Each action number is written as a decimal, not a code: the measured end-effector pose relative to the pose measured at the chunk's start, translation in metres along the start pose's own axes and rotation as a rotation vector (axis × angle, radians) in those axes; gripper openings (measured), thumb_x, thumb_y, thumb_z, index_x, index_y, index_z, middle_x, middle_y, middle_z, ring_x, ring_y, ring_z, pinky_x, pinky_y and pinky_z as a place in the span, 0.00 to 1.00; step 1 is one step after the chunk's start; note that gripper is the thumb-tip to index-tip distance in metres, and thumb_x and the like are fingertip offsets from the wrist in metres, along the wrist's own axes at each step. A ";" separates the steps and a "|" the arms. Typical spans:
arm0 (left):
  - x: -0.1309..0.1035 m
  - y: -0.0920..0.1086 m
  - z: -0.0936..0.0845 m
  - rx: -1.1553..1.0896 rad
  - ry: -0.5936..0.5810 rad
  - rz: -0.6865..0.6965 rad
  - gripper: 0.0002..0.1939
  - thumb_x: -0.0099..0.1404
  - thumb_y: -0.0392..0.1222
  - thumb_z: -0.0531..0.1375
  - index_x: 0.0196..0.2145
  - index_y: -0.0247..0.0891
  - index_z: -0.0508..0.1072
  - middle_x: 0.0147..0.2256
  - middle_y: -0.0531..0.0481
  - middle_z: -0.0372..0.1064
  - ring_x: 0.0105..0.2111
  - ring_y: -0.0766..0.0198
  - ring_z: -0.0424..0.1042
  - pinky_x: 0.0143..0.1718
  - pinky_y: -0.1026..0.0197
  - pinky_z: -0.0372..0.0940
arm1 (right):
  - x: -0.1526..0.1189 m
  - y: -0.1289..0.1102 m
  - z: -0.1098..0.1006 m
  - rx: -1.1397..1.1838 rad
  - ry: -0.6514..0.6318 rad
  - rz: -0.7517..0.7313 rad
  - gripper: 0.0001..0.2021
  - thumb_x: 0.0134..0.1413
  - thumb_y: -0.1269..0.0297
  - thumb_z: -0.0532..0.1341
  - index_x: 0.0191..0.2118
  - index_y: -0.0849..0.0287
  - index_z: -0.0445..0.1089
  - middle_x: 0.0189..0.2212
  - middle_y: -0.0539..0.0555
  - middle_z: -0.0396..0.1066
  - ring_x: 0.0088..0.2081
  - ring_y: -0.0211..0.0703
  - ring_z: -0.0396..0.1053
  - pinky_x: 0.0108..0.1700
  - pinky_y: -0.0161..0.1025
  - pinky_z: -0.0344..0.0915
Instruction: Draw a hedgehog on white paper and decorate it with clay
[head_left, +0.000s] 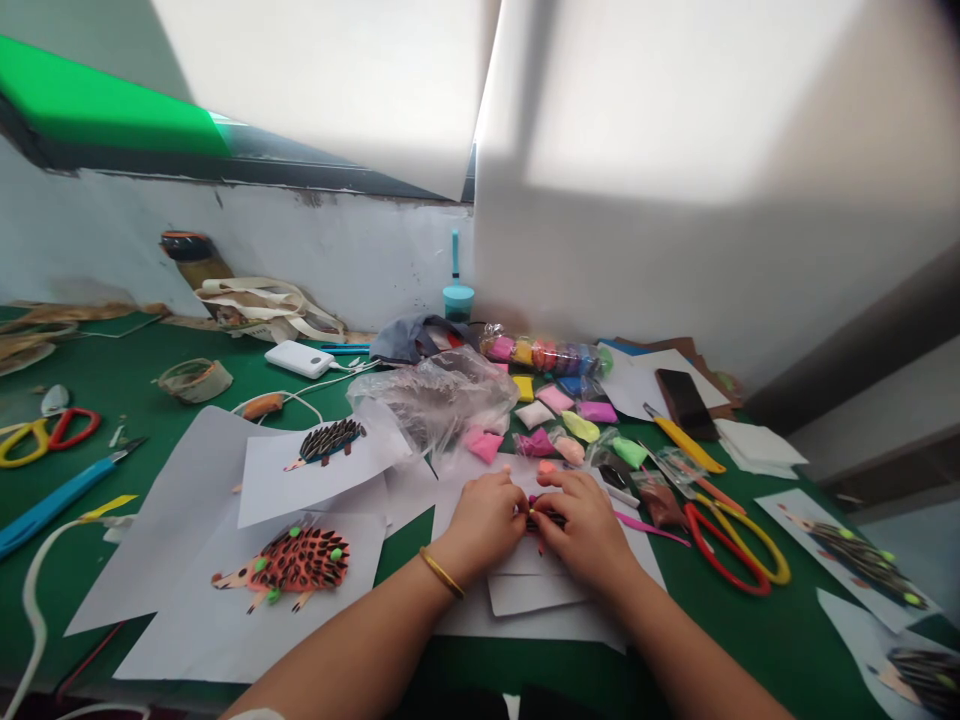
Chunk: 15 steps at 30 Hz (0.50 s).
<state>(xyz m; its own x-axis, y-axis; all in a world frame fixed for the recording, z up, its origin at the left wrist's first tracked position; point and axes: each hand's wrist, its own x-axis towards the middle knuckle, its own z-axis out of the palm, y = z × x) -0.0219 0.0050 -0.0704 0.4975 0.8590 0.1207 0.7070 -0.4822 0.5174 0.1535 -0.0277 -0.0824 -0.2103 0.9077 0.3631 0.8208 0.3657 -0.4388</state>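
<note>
My left hand (491,520), with a yellow bangle at the wrist, and my right hand (581,525) meet over white paper (536,592) at the centre. Both sets of fingers are bent and pressed around a small dark figure (546,521) with bits of pink and green on it. The fingers cover most of this figure, so its shape is unclear. To the left, a sheet bears a pink hedgehog (304,562) with dark spines and green balls. Above it, another sheet carries a dark-spined hedgehog (330,442).
Colourful clay packets (555,398) and a plastic bag (442,395) lie beyond my hands. Red-yellow scissors (739,545), a yellow cutter (688,444) and a phone (685,403) are at right. More scissors (56,437) and a blue cutter (60,508) rest at far left.
</note>
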 end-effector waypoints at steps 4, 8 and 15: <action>0.000 -0.001 0.000 -0.029 -0.002 -0.006 0.07 0.60 0.36 0.61 0.32 0.42 0.80 0.35 0.46 0.74 0.50 0.53 0.70 0.49 0.56 0.64 | 0.000 0.003 -0.004 0.020 0.030 -0.011 0.05 0.54 0.64 0.63 0.32 0.52 0.78 0.46 0.55 0.73 0.50 0.54 0.65 0.53 0.52 0.60; 0.001 -0.003 -0.002 -0.066 -0.009 -0.010 0.07 0.57 0.33 0.61 0.31 0.41 0.80 0.34 0.46 0.73 0.48 0.53 0.71 0.47 0.57 0.64 | 0.000 0.023 -0.016 0.087 0.125 0.043 0.12 0.60 0.59 0.57 0.33 0.54 0.76 0.44 0.57 0.74 0.50 0.53 0.67 0.53 0.52 0.60; 0.003 -0.008 -0.005 -0.096 0.030 -0.001 0.05 0.56 0.34 0.63 0.30 0.39 0.78 0.31 0.49 0.70 0.36 0.59 0.70 0.39 0.60 0.64 | 0.002 0.055 -0.025 0.242 0.193 0.243 0.16 0.62 0.54 0.53 0.36 0.56 0.75 0.40 0.57 0.77 0.46 0.54 0.71 0.49 0.49 0.65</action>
<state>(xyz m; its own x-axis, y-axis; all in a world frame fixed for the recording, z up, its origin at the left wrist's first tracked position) -0.0288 0.0127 -0.0699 0.4807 0.8648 0.1450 0.6551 -0.4641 0.5962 0.2116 -0.0111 -0.0858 0.0971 0.9269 0.3625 0.6804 0.2040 -0.7038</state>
